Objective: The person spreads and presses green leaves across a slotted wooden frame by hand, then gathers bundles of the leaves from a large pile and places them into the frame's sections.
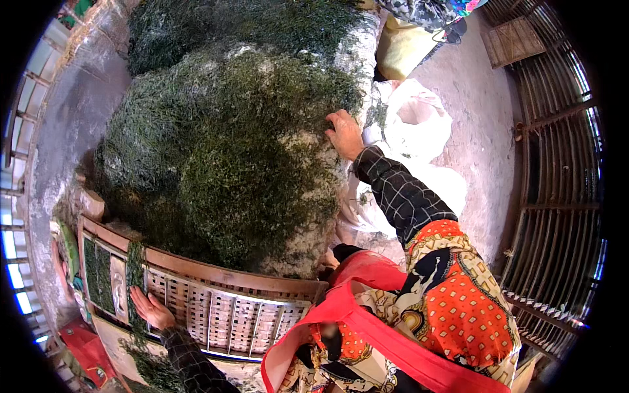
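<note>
A large heap of stringy green plant strands (236, 157) lies on a pale, crusted surface before me. My right hand (345, 135) rests at the heap's right edge with its fingers bent; whether they grip any strands cannot be told. Along the near side lies a long wooden frame with a woven slatted panel (231, 314). My left hand (151, 308) lies with its fingers extended at a narrow strip of green strands (136, 267) across the frame. Just left of it are a small wooden block with a handle (119, 285) and a flat green layer (98, 275) inside the frame.
White sacks (417, 120) stand at the right side of the heap. A yellow sack (405, 46) and part of a person in patterned clothing (422, 10) are at the top. Loose green strands (155, 366) hang below the frame. A red object (88, 349) lies at lower left.
</note>
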`<state>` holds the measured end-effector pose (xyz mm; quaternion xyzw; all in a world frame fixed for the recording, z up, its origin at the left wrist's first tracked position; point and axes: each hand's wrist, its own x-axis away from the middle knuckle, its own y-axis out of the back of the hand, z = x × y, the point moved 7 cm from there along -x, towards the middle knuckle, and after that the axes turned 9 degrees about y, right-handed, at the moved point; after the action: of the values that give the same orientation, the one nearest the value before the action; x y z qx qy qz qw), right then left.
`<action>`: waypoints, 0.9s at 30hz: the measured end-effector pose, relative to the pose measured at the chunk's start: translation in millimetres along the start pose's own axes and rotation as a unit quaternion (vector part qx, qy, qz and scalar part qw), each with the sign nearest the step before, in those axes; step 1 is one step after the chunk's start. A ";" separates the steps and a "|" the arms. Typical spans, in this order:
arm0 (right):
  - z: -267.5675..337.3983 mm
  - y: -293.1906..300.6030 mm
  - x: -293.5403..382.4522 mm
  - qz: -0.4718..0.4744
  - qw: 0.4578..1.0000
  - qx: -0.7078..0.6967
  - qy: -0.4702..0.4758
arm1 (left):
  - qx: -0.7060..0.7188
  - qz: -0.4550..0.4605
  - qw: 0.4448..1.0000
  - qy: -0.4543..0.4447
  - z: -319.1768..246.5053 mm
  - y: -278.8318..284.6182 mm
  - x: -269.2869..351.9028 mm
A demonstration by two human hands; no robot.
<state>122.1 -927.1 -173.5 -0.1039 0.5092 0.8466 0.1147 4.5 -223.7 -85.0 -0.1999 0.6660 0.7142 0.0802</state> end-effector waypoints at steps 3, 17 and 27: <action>-21.6 10.7 -8.8 -0.071 0.994 -0.083 -0.027 | -0.023 0.009 1.000 0.011 -5.4 1.5 -0.8; -44.1 -4.6 -39.7 -0.122 0.975 -0.156 -0.105 | -0.035 0.030 0.998 0.038 -9.7 2.6 -2.4; -25.4 -8.2 -46.8 -0.066 0.994 -0.053 -0.071 | -0.044 0.029 0.998 0.045 -7.0 5.2 1.1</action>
<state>170.6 -950.0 -178.3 -0.0823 0.4462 0.8683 0.2004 2.8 -231.2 -80.9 -0.2163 0.6425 0.7348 0.0206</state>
